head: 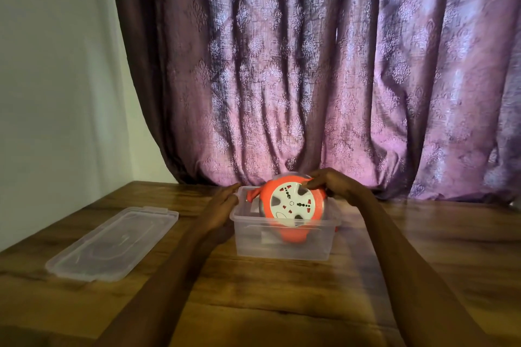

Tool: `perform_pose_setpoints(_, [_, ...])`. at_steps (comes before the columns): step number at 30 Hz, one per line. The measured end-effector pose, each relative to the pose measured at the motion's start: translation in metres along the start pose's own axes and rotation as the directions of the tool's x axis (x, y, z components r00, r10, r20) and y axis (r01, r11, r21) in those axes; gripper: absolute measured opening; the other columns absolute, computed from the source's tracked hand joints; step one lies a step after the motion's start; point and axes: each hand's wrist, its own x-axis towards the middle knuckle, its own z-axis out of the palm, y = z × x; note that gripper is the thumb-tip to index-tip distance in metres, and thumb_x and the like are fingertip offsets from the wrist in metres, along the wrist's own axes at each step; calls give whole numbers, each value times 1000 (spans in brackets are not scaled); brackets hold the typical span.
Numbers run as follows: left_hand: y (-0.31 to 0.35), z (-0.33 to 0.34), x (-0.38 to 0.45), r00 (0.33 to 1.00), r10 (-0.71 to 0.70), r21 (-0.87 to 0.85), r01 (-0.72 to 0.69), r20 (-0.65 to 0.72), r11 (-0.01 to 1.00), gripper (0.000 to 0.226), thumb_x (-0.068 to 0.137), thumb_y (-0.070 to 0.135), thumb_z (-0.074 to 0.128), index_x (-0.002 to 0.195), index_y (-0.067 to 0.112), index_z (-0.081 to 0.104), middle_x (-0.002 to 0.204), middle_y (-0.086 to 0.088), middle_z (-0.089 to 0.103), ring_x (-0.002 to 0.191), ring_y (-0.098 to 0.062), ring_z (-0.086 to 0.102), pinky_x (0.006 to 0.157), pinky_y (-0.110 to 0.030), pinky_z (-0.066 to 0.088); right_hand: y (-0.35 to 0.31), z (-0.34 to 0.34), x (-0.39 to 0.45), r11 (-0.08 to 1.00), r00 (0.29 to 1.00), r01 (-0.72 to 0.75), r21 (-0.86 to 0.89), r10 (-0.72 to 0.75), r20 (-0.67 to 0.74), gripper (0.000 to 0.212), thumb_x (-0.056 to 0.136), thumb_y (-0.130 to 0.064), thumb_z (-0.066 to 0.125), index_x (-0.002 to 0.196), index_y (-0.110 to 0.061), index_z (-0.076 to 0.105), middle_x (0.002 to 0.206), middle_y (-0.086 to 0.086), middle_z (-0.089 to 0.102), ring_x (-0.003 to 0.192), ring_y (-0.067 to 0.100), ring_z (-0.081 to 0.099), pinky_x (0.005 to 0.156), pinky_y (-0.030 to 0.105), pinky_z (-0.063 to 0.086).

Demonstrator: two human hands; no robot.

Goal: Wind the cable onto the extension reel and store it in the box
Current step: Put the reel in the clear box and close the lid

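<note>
Both forearms are stretched over the wooden table [282, 290] toward the clear box [282, 245].
An orange reel [293, 205] is held tilted, half inside the box, gripped at its upper right rim by the right hand [332, 183]; the left hand [222, 205] is laid flat against the box's left wall, fingers straight. A lid [112, 242] lies apart, left.

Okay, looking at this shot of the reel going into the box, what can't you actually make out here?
Head view only:
- Round orange and white extension reel: motion-blurred; socket details unreadable.
- Its lower part: veiled by the clear plastic box wall.
- Right hand fingertips: hidden behind the reel's rim.
- Left hand: contact with the box unclear.
- Clear flat lid: clips too faint.
</note>
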Motion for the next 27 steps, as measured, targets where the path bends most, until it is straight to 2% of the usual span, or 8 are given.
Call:
perform_pose_setpoints(5, [6, 5, -1, 996, -85, -27, 85, -8, 996, 66, 79, 28, 81, 137, 10, 54, 139, -13, 54, 123, 4, 32, 106, -1, 17, 2, 0, 9, 976, 996, -82, -201, 89, 21, 33, 73, -26, 82, 85, 3, 73, 66, 13, 58, 46, 17, 36, 40, 23, 21])
perform_pose_setpoints(9, [1, 11, 1, 974, -226, -20, 226, 16, 974, 57, 90, 31, 70, 141, 22, 48, 137, 15, 37, 130, -4, 32, 108, -14, 23, -2, 5, 18, 932, 986, -143, -333, 165, 37, 36, 83, -28, 75, 92, 7, 73, 62, 11, 61, 40, 15, 37, 38, 21, 26])
perform_pose_setpoints(12, [-3, 17, 3, 973, -229, 36, 228, 12, 973, 75, 85, 54, 67, 143, 10, 49, 142, 2, 45, 127, -7, 34, 106, -14, 23, -3, 4, 23, 862, 987, -105, -496, 150, 51, 32, 93, -23, 62, 67, -5, 64, 54, 7, 56, 39, 15, 42, 45, 24, 36])
perform_pose_setpoints(14, [-2, 17, 4, 961, -277, -33, 276, -13, 961, 87, 83, 68, 59, 139, 3, 51, 141, -5, 48, 131, -16, 39, 108, -26, 30, -5, 7, 21, 806, 991, -59, -588, 117, 61, 32, 97, -20, 54, 71, -4, 63, 60, 7, 58, 47, 17, 47, 44, 22, 39])
perform_pose_setpoints(17, [10, 7, -2, 970, -239, 31, 238, 45, 971, 78, 80, 37, 79, 146, 16, 44, 146, 9, 39, 129, -7, 37, 105, -20, 28, -5, 18, 17, 766, 999, -9, -643, 37, 31, 23, 99, -21, 55, 107, -5, 69, 93, 9, 69, 72, 17, 60, 53, 21, 44])
perform_pose_setpoints(20, [10, 3, -5, 964, -267, -19, 267, -2, 964, 46, 94, 32, 64, 138, 27, 52, 142, 4, 52, 126, -12, 50, 97, -12, 35, 2, 28, 14, 757, 997, -12, -654, -39, -64, 23, 96, -29, 57, 114, -18, 66, 114, 4, 68, 92, 18, 60, 73, 29, 44])
perform_pose_setpoints(23, [13, -3, -17, 904, -411, 38, 417, -117, 908, 25, 98, 48, 47, 120, 39, 55, 121, 12, 60, 104, -9, 57, 75, -17, 41, 10, 33, 12, 732, 981, -35, -680, -105, -164, 14, 93, -36, 56, 100, -30, 67, 107, -1, 71, 88, 18, 60, 76, 30, 47])
perform_pose_setpoints(27, [-8, -33, -48, 753, -636, 319, 652, -168, 688, 46, 86, 49, 51, 122, 20, 52, 124, -6, 57, 112, -32, 54, 94, -49, 45, 4, 46, 8, 764, 911, 121, -633, -339, -236, 22, 92, -36, 54, 97, -26, 72, 91, -1, 76, 78, 18, 70, 74, 35, 57])
